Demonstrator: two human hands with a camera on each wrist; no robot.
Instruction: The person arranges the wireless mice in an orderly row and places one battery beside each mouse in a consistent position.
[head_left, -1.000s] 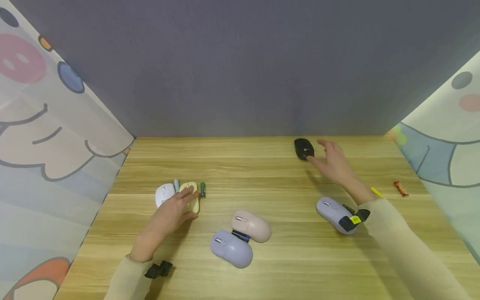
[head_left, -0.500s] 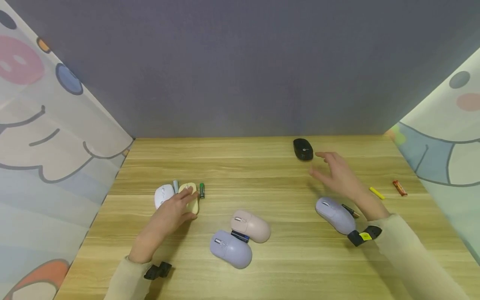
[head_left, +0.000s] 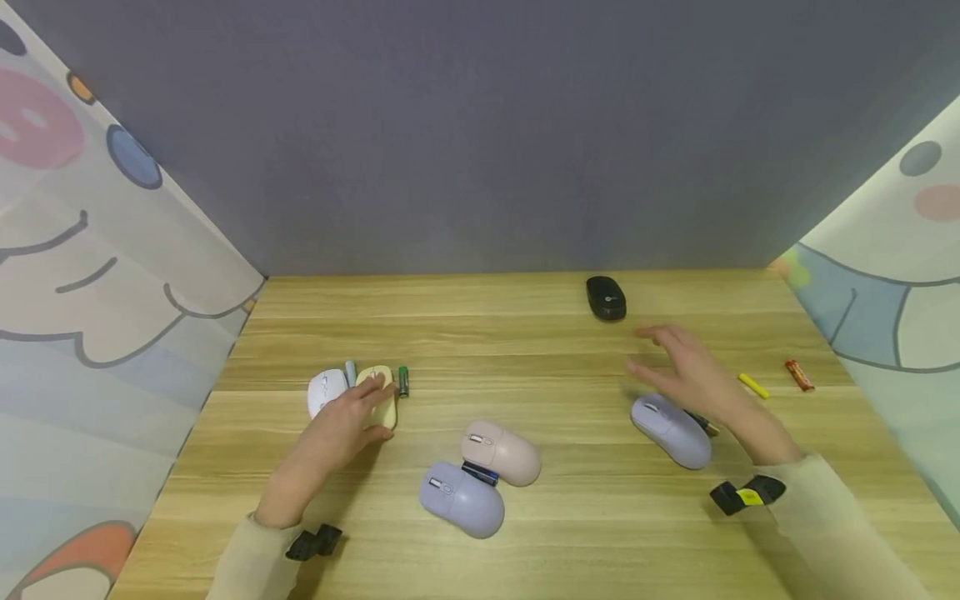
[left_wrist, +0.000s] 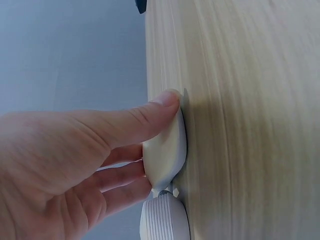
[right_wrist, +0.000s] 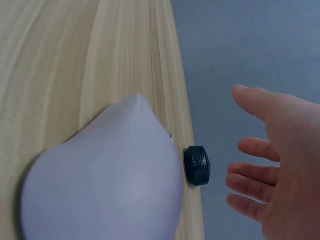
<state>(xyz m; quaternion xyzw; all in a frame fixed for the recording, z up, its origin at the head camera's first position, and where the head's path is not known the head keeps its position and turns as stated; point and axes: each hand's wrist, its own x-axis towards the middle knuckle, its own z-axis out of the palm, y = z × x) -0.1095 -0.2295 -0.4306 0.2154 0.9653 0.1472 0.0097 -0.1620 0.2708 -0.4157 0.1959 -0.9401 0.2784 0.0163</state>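
The left hand holds the yellow mouse in a moderately narrow span, thumb along one side and fingers over the top and opposite side. That mouse sits flat on the worktop, toward its left edge, with the white mouse near on the left, a pale blue battery between the two, and a green battery just beside it on the right.

The right hand hangs above the worktop, thumb and fingers spread wide and holding nothing. Nearest is a purple mouse with a dark battery along its side; the black mouse lies near the far edge, well clear of the fingertips.

The likeliest trouble is on the left: with so little room, any sideways push on the yellow mouse could roll the green battery or squeeze the blue one against the white mouse. On the right, a low sweep of palm or wrist strap could catch the purple mouse or send its battery rolling.
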